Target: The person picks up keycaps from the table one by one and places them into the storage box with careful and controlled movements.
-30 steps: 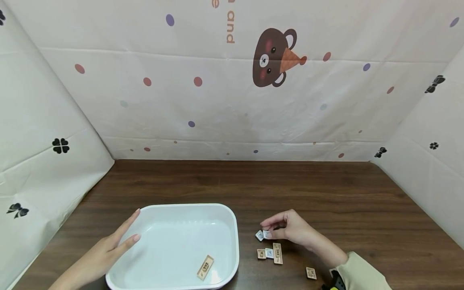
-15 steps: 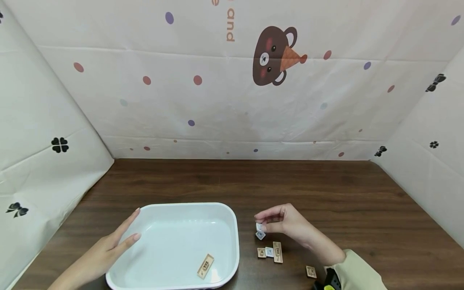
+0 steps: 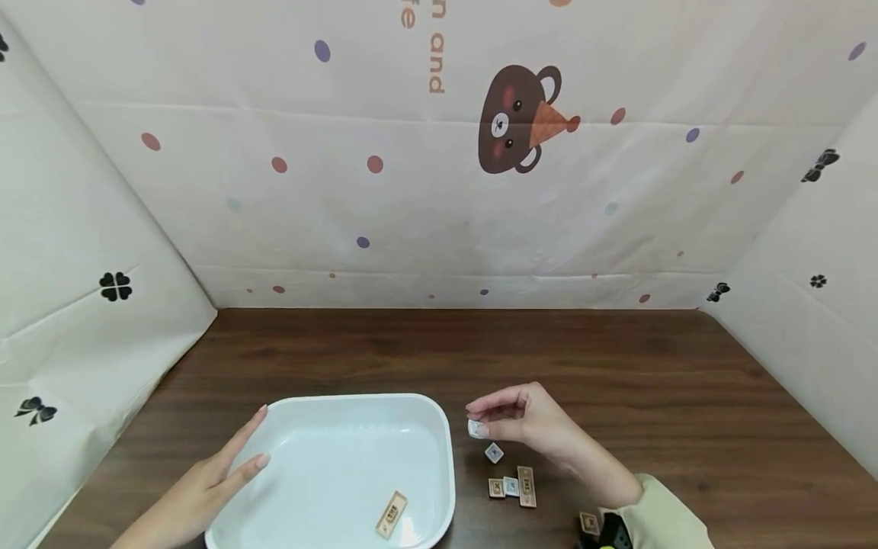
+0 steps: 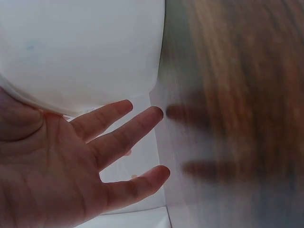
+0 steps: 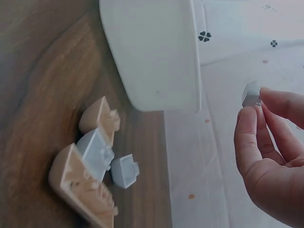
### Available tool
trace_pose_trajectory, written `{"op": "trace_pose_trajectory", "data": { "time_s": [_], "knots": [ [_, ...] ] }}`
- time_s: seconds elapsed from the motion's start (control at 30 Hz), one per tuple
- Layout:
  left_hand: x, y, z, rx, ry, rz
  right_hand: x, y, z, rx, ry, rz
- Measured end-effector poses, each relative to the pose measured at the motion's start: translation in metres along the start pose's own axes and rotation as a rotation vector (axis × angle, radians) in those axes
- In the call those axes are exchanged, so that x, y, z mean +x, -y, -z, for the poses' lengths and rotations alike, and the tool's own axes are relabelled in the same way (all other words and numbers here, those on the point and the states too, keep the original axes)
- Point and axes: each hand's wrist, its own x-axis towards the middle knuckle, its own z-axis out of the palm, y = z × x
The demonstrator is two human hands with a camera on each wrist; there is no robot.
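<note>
My right hand (image 3: 531, 419) pinches a small white keycap (image 5: 250, 95) between thumb and fingers, above the table just right of the white tray (image 3: 442, 427). Below it a second white keycap (image 3: 494, 453) lies on the table. Nearer me, a square beige keycap (image 3: 497, 488), a white keycap (image 3: 511, 486) and a long beige keycap (image 3: 526, 486) form a touching row. My left hand (image 3: 206, 488) is at the tray's left rim, fingers extended and spread; the left wrist view shows its palm beside the tray. One long beige keycap (image 3: 392, 515) lies inside the tray.
Another beige keycap (image 3: 589, 523) lies beside the dark band (image 3: 615, 531) on my right wrist. The brown wooden table (image 3: 617, 358) is enclosed by white printed sheets (image 3: 425, 206) at the back and both sides.
My right hand has lifted one white keycap off the table, away from the other white one, and carried it left toward the tray. My left hand stays at the rim.
</note>
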Motion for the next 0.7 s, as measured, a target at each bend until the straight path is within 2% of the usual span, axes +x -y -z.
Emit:
{"op": "trace_pose_trajectory", "data": {
  "time_s": [0.47,0.7],
  "knots": [
    [-0.001,-0.003,-0.004,0.01,-0.005,-0.006,0.003,0.004,-0.012,0.017,0.003,0.032],
    [0.0,-0.008,0.0,0.007,0.034,0.039,0.005,0.009,-0.017,0.008,0.012,0.013]
  ]
}}
